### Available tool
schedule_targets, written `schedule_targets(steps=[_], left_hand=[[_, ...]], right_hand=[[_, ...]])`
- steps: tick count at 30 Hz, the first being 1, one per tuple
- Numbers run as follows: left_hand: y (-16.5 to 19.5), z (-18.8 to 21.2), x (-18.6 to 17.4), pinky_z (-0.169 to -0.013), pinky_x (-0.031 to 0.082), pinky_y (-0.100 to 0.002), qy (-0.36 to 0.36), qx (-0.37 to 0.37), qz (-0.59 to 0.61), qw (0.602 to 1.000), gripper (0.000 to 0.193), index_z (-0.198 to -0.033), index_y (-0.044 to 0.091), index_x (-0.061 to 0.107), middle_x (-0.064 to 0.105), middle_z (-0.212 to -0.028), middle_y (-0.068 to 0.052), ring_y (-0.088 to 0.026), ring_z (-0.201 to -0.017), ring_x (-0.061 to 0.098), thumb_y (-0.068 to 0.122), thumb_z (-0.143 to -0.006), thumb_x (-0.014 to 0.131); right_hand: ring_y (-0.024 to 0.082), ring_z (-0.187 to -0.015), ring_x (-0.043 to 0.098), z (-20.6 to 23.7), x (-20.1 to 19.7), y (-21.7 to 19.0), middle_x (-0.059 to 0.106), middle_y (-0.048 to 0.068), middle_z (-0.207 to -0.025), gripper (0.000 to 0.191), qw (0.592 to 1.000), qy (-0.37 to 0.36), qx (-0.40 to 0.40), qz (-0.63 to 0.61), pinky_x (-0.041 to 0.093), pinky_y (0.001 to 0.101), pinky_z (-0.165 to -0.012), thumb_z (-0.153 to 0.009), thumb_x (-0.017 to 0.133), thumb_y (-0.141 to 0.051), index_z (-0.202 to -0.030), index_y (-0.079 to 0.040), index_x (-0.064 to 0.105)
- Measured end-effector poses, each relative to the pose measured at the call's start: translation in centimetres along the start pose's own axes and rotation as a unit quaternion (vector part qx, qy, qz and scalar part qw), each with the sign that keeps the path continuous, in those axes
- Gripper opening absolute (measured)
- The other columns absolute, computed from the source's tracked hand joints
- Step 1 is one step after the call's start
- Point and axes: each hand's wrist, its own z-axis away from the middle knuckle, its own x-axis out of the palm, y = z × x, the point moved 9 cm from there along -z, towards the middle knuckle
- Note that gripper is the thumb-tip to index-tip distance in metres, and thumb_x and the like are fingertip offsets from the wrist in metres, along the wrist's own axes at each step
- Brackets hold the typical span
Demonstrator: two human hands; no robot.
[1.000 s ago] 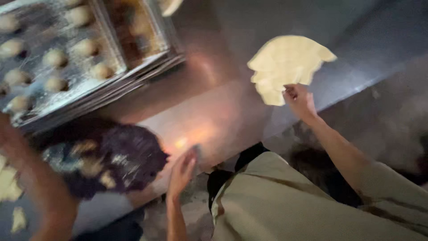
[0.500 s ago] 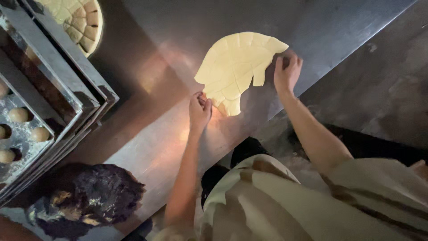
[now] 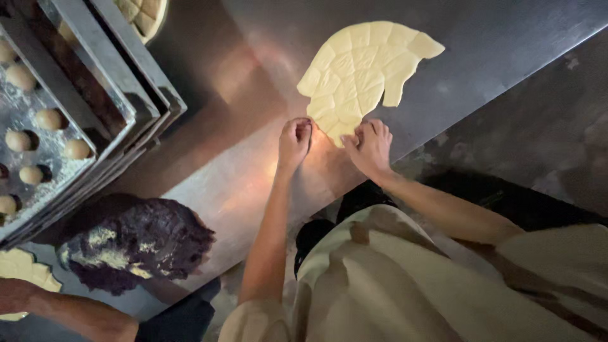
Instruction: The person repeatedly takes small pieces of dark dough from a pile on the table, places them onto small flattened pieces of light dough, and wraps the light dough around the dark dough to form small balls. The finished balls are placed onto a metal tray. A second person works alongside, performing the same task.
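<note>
Flat dough sheet [image 3: 364,73], pale yellow w/ scored crackle pattern, lies on steel table [image 3: 221,183], upper centre; near edge of sheet at both hands. Left hand [image 3: 295,140]: fingers curled, tips pinched at sheet's lower-left edge; contact appears made, hold on the edge cannot be confirmed. Right hand [image 3: 370,145]: fingers bent, tips on sheet's lower edge, thumb tucked; looks pinched on dough, degree of closure unclear. Hands just beside each other, sheet corner between them. Stacked baking trays [image 3: 95,107] at left w/ small dough balls [image 3: 47,118] in floured rows; dark purple paste mass [image 3: 136,244] on table near left; another person's forearm [image 3: 69,310] at lower left, beside second dough piece [image 3: 22,269].
</note>
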Motion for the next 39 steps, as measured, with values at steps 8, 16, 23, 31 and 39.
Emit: schedule_targets(steps=[8,16,23,31,39], left_hand=[[-1.5,4.6,-1.1,-0.077,0.055,-0.03,-0.063,-0.039,0.038,0.997,0.021,-0.115,0.006,0.071,0.073,-0.1,-0.009,-0.016,-0.085,0.068,0.019,-0.1,0.064],[-3.7,21.1,3.0,-0.089,0.06,-0.038,-0.279,-0.329,0.474,0.768,0.07,-0.125,-0.001,0.062,0.074,-0.111,-0.016,-0.026,-0.1,0.072,0.062,-0.102,0.041],[-8.9,28.0,-14.6,-0.081,0.055,-0.037,0.165,-0.197,0.555,0.791,0.045,-0.128,0.01,0.057,0.065,-0.116,-0.007,-0.02,-0.099,0.064,0.048,-0.104,0.054],[-18.2,46.7,-31.0,-0.092,0.059,-0.04,0.35,-0.229,0.622,0.662,0.033,-0.129,0.008,0.047,0.065,-0.12,-0.014,-0.027,-0.108,0.068,0.023,-0.1,0.056],[-22.7,52.1,-31.6,-0.066,0.053,-0.03,0.354,-0.146,0.704,0.598,0.022,-0.121,-0.003,0.055,0.067,-0.118,-0.022,-0.038,-0.105,0.071,0.014,-0.109,0.061]], right_hand=[[0.035,-0.12,0.061,7.6,1.6,8.4,0.065,0.021,-0.127,0.047,0.933,-0.359,-0.002,-0.021,0.052,0.0416,-0.099,-0.093,0.081,-0.026,-0.131,-0.01,0.057],[0.032,-0.1,0.069,11.0,-5.1,0.3,0.07,0.018,-0.111,0.032,0.966,-0.237,0.1,0.019,0.056,0.0424,-0.088,-0.091,0.075,-0.017,-0.119,-0.004,0.07],[0.023,-0.106,0.074,14.6,9.4,-27.6,0.074,0.014,-0.118,0.029,0.877,-0.355,-0.039,-0.322,0.059,0.0336,-0.092,-0.102,0.064,-0.02,-0.124,-0.002,0.067],[0.04,-0.095,0.069,21.3,24.2,-44.7,0.069,0.025,-0.108,0.05,0.895,-0.24,-0.341,-0.16,0.055,0.0431,-0.084,-0.082,0.085,-0.03,-0.119,0.0,0.069],[0.025,-0.102,0.068,24.2,28.5,-42.6,0.069,0.016,-0.117,0.055,0.885,-0.356,-0.029,-0.3,0.058,0.0354,-0.088,-0.085,0.083,-0.017,-0.128,0.0,0.055]])
